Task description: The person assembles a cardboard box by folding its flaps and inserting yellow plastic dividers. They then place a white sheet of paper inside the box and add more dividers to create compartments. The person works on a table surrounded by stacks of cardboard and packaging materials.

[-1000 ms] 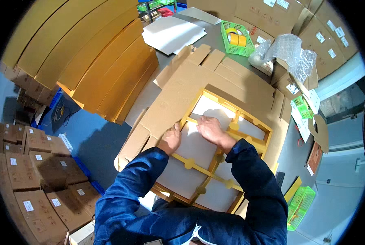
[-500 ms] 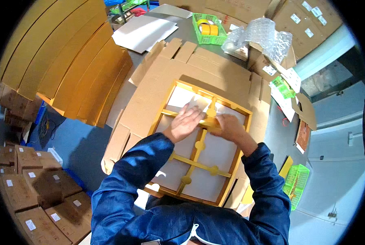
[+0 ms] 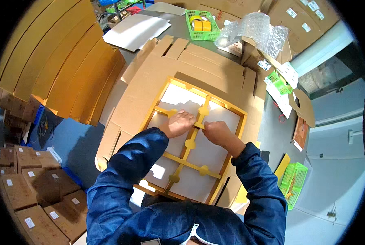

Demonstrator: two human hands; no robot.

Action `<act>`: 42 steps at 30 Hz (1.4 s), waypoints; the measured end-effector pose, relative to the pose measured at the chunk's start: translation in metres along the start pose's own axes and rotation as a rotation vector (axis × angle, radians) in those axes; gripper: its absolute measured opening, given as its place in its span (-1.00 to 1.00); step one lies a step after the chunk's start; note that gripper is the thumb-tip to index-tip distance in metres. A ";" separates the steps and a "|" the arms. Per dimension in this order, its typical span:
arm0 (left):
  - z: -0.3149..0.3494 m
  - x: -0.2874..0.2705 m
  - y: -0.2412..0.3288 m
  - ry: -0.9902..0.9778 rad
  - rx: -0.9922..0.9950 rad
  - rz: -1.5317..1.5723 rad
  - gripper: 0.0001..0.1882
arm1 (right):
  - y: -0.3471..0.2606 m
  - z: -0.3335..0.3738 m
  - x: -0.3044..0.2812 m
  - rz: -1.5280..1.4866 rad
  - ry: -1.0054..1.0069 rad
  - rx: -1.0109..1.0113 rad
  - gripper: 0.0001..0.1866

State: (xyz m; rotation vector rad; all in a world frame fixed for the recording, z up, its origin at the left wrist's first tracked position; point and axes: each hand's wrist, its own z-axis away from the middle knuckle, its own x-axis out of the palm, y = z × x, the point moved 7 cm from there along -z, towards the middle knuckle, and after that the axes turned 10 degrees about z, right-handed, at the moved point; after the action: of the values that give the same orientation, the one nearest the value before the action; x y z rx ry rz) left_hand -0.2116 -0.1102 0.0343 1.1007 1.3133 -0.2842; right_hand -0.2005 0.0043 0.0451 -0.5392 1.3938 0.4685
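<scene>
Both hands (image 3: 178, 123) apparently pinch a yellow strip (image 3: 199, 125).

Strong light fell on the bench (image 3: 270, 136), apparently from above and behind the person; the room beyond its left edge was dimmer. Glare whitened 2 patches of the pale panels (image 3: 176, 96) inside the yellow frame (image 3: 221, 101), and the white sheets (image 3: 137, 30) toward the bench's far left corner were also bright. A soft shadow lay beyond the left hand (image 3: 177, 123); broader ones darkened the cardboard (image 3: 219, 61) and the blue floor (image 3: 82, 141). Bubble wrap (image 3: 256, 32) near the far right corner glinted. Both sleeves (image 3: 127, 163) looked reasonably sharp. Fisheye distortion bowed the stacked panels (image 3: 64, 65), and all 4 picture corners went black.
</scene>
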 end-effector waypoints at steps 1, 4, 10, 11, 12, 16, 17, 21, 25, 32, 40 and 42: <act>0.000 -0.003 0.003 0.053 0.002 -0.028 -0.88 | 0.004 -0.002 0.005 0.010 -0.020 0.005 -0.78; 0.005 -0.023 0.027 0.406 0.090 -0.209 -0.86 | 0.011 -0.005 0.014 -0.085 -0.052 -0.013 -0.78; 0.018 0.020 0.044 0.288 -0.587 0.059 -0.66 | 0.014 -0.001 0.024 -0.171 -0.151 0.066 -0.75; 0.018 0.030 0.040 0.302 -0.610 0.098 -0.67 | 0.015 0.000 0.030 -0.204 -0.188 0.077 -0.75; 0.019 0.045 0.030 0.323 -0.636 0.136 -0.67 | 0.014 -0.002 0.034 -0.233 -0.223 0.082 -0.75; 0.022 0.050 0.025 0.474 -0.614 0.228 -0.74 | 0.020 -0.004 0.030 -0.320 -0.396 0.139 -0.74; 0.024 0.048 0.025 0.515 -0.599 0.245 -0.76 | 0.021 -0.002 0.031 -0.328 -0.429 0.159 -0.74; 0.029 0.041 0.023 0.566 -0.621 0.267 -0.79 | 0.015 0.002 0.030 -0.358 -0.464 0.190 -0.75; 0.026 0.035 0.026 0.653 -0.555 0.241 -0.78 | 0.010 0.002 0.028 -0.101 -0.309 0.175 -0.73; -0.008 -0.009 0.077 0.512 -0.261 -0.063 -0.62 | 0.048 0.062 -0.033 -0.303 0.479 0.221 -0.57; -0.084 0.073 0.118 0.066 0.137 -0.063 -0.71 | 0.036 0.190 0.054 -0.472 0.170 0.868 -0.35; -0.091 0.071 0.115 0.043 0.136 -0.067 -0.76 | 0.026 0.188 0.061 -0.441 0.085 0.906 -0.46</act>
State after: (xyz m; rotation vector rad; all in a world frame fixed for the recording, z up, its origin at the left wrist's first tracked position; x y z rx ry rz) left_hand -0.1641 0.0462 0.0403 1.1832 1.3868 -0.4068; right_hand -0.0608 0.1394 -0.0002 -0.1006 1.3538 -0.5420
